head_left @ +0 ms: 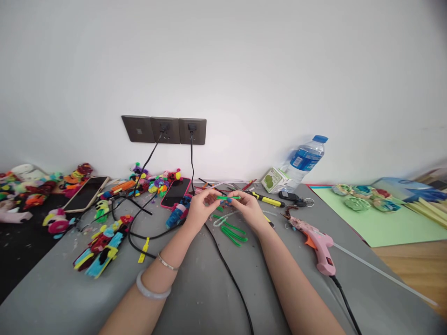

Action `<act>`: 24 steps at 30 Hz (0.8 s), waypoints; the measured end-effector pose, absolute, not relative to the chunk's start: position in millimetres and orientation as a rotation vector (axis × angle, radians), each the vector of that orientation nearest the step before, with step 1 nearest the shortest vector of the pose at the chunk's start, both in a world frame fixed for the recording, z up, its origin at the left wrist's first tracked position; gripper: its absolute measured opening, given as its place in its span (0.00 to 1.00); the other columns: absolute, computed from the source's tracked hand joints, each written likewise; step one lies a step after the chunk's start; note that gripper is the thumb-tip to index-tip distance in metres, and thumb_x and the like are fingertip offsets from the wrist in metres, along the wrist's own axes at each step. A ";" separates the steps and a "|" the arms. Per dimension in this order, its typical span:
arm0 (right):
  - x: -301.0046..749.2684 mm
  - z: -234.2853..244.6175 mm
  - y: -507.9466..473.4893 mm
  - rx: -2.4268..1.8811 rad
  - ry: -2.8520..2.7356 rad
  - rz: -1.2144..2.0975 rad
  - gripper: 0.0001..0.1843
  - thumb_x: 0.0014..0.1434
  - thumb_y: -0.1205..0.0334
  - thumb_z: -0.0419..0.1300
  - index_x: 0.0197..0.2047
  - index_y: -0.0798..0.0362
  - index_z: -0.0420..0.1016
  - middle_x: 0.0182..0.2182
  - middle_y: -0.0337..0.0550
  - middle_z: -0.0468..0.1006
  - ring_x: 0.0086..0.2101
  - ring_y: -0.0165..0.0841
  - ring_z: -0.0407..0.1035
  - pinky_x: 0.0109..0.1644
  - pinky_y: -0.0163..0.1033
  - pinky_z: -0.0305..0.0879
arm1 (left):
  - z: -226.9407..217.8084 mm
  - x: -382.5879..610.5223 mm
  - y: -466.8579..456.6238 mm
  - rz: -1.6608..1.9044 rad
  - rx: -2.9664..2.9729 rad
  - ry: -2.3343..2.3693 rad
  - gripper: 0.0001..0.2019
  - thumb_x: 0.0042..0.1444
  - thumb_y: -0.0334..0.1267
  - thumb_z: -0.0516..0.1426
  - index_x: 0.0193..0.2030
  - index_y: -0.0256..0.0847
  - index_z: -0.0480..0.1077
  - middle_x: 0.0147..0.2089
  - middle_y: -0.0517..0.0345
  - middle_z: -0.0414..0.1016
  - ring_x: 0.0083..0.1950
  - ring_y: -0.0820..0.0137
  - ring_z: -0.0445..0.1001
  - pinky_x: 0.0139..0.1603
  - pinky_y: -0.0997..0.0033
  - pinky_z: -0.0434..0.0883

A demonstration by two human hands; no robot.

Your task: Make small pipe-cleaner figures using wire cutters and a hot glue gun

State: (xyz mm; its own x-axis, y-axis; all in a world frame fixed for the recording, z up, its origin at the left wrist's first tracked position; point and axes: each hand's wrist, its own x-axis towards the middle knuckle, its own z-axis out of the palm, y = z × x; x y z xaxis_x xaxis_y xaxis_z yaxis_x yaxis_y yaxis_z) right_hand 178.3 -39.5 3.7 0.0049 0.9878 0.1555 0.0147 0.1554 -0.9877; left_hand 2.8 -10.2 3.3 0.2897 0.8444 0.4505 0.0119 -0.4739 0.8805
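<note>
1. One green fuzzy stem is held up between two hands, above the grey table.
2. Its one end is pinched by the left hand; the thumb and forefinger are closed on it.
3. The other end is pinched likewise by the right hand; some of its fingers are hidden.
4. Several loose green stems are laid on the table below; because they overlap, their exact number cannot be told. One pale looped strand is seen just beside them.
5. One yellow cutter is placed near the right hand.
6. Farther right, one pink glue gun, one water bottle, one small box and one key ring are set out.
7. Two phones are seen on the left: a pale-edged phone and a pink-edged phone.
8. Two plugs are fitted into two of three wall plates.
9. Five rosettes are grouped on one green sheet.
10. Two bands are worn on the left arm.
</note>
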 end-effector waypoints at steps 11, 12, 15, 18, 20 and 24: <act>176.3 9.8 -42.5 -1.101 -1.266 1.090 0.17 0.48 0.48 0.67 0.33 0.52 0.75 0.29 0.40 0.77 0.29 0.32 0.69 0.36 0.38 0.66 | -3.9 5.1 -3.2 1.222 1.396 0.655 0.13 0.47 0.44 0.66 0.33 0.37 0.71 0.34 0.56 0.75 0.37 0.69 0.75 0.41 0.68 0.73; 176.3 9.8 -42.6 -1.099 -1.268 1.091 0.16 0.48 0.48 0.67 0.33 0.52 0.75 0.29 0.40 0.77 0.29 0.32 0.69 0.36 0.38 0.66 | -3.6 5.0 -3.5 1.218 1.383 0.646 0.13 0.47 0.44 0.66 0.32 0.37 0.71 0.35 0.55 0.76 0.38 0.68 0.75 0.42 0.68 0.73; 176.2 9.8 -42.7 -1.088 -1.284 1.089 0.15 0.49 0.49 0.67 0.33 0.52 0.75 0.28 0.40 0.77 0.29 0.32 0.70 0.36 0.38 0.66 | -2.5 5.1 -4.5 1.200 1.326 0.626 0.14 0.47 0.43 0.67 0.31 0.37 0.69 0.37 0.53 0.78 0.42 0.67 0.76 0.46 0.66 0.73; 175.9 10.4 -42.8 -1.087 -1.295 1.090 0.16 0.49 0.48 0.67 0.33 0.51 0.76 0.28 0.40 0.78 0.29 0.33 0.70 0.36 0.39 0.66 | -1.9 5.2 -5.3 1.178 1.279 0.645 0.14 0.46 0.42 0.67 0.30 0.37 0.68 0.37 0.52 0.78 0.41 0.68 0.76 0.44 0.67 0.72; 175.5 11.1 -43.1 -1.081 -1.293 1.090 0.16 0.49 0.47 0.67 0.34 0.51 0.76 0.28 0.41 0.78 0.29 0.33 0.70 0.36 0.39 0.67 | -1.6 5.3 -5.7 1.166 1.259 0.657 0.15 0.46 0.43 0.67 0.30 0.37 0.67 0.36 0.53 0.78 0.39 0.68 0.76 0.42 0.68 0.72; 175.5 12.1 -43.8 -1.044 -1.256 1.104 0.16 0.49 0.48 0.68 0.33 0.50 0.75 0.28 0.39 0.77 0.29 0.32 0.69 0.37 0.39 0.67 | 0.0 5.6 -7.2 1.161 1.231 0.648 0.15 0.46 0.43 0.67 0.30 0.37 0.67 0.36 0.54 0.77 0.38 0.69 0.75 0.41 0.69 0.72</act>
State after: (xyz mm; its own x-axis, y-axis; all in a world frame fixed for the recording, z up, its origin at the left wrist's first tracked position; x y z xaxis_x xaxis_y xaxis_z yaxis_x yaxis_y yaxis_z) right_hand 175.5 -43.8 12.1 -0.0001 0.9847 0.1743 -0.0464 0.1741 -0.9836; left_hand 5.6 -7.2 0.0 0.3334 0.9231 0.1917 -0.3215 -0.0799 0.9435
